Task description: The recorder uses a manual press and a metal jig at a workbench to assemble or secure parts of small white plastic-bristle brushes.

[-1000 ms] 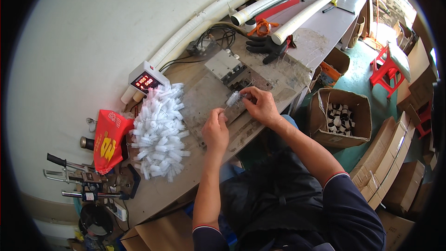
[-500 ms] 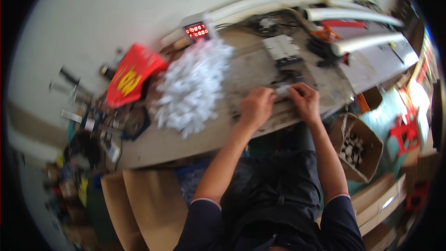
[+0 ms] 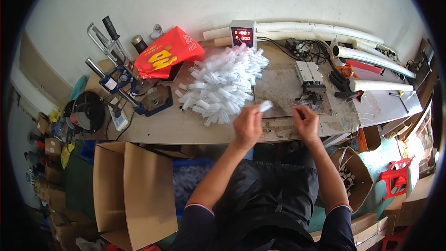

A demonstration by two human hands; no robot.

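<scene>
My left hand (image 3: 248,128) pinches a small translucent white plastic piece (image 3: 265,106) that sticks out past its fingertips, above the table's front edge. To its right, my right hand (image 3: 306,124) is closed, thumb against curled fingers; anything inside is hidden. Just beyond that hand stands a small metal fixture (image 3: 310,75) with a pale block on top and dark jaws at its front, touched by neither hand. A heaped pile of similar translucent pieces (image 3: 223,83), some with comb-like teeth, lies on the table left of the fixture.
Behind the pile are a counter box (image 3: 243,33) with red digits and a red bag (image 3: 169,53). White tubes (image 3: 381,86) lie right, near black-handled pliers (image 3: 341,83). A hand press (image 3: 121,76) stands left. Cardboard boxes (image 3: 151,190) and a blue crate (image 3: 190,176) sit below.
My hands were close together at the fixture's front. Now they are apart, the left one drawn away leftward with the plastic piece. The whole view has also tilted and shifted.
</scene>
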